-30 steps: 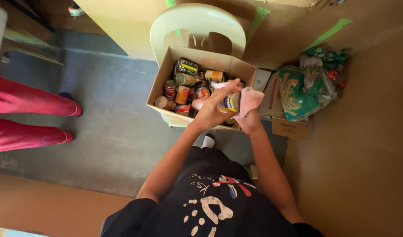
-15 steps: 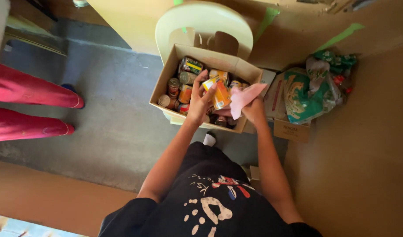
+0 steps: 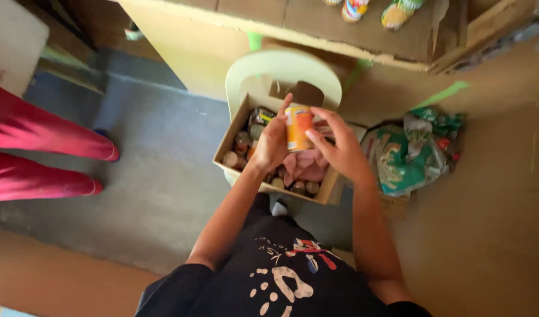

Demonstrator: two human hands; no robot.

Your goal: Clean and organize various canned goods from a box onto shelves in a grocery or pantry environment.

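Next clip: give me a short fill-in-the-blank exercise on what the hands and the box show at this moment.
1. Both hands, the left hand and the right hand, hold an orange ____ between them.
2. The cardboard box of tins stands on a pale plastic ____.
3. Inside the box lies a crumpled ____ cloth.
4. The green packets lie to the ____ of the box.

Missing words: can; chair; pink; right

can [image 3: 298, 127]: orange, yellow top band | cloth [image 3: 306, 165]: pink | chair [image 3: 281, 71]: pale green | box [image 3: 234, 136]: tan
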